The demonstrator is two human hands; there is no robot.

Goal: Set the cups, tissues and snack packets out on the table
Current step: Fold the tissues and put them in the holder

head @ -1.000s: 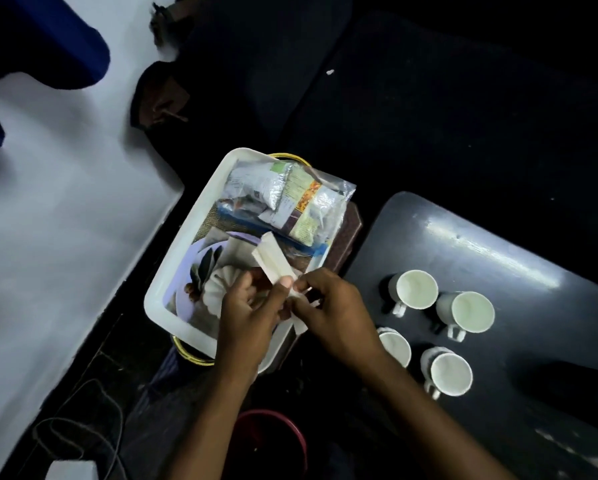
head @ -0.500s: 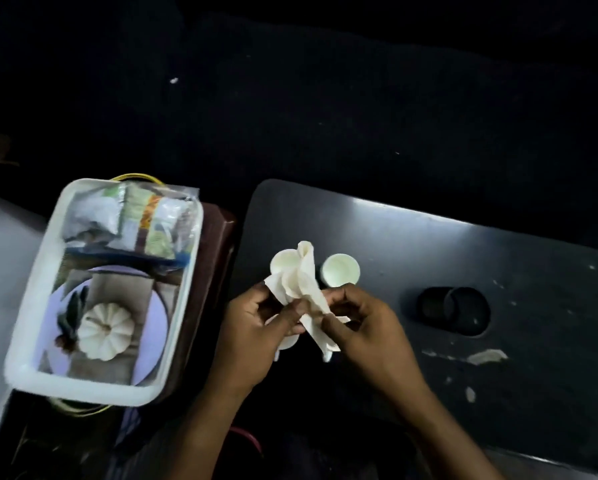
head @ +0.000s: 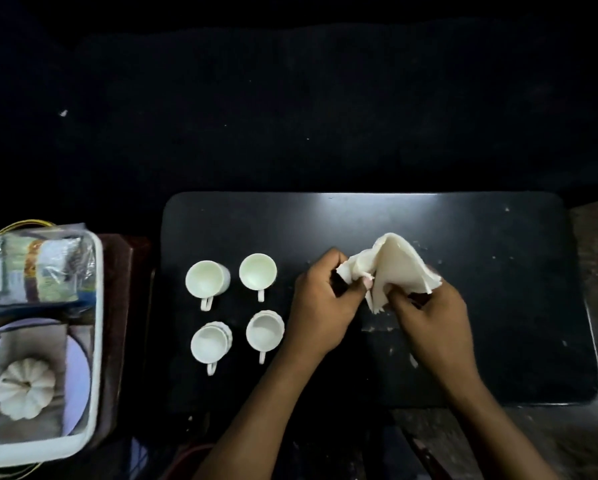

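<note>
Several white cups (head: 234, 308) stand upright in a square group on the left part of the black table (head: 498, 358), handles toward me. Over the table's middle, my left hand (head: 321, 303) and my right hand (head: 429, 320) both pinch a bunch of white tissues (head: 394, 268), which is folded and fanned upward. The snack packets (head: 38, 268), in a clear plastic bag, lie at the far end of the white tray (head: 96, 341) to the left of the table.
The white tray rests on a brown stand beside the table's left edge. It also holds a purple plate with a white pumpkin ornament (head: 25, 388) on a grey cloth. Everything beyond the table is dark.
Both hands carried the tissues from over the tray rightward to the middle of the table, past the cups. The view swung right with them.
</note>
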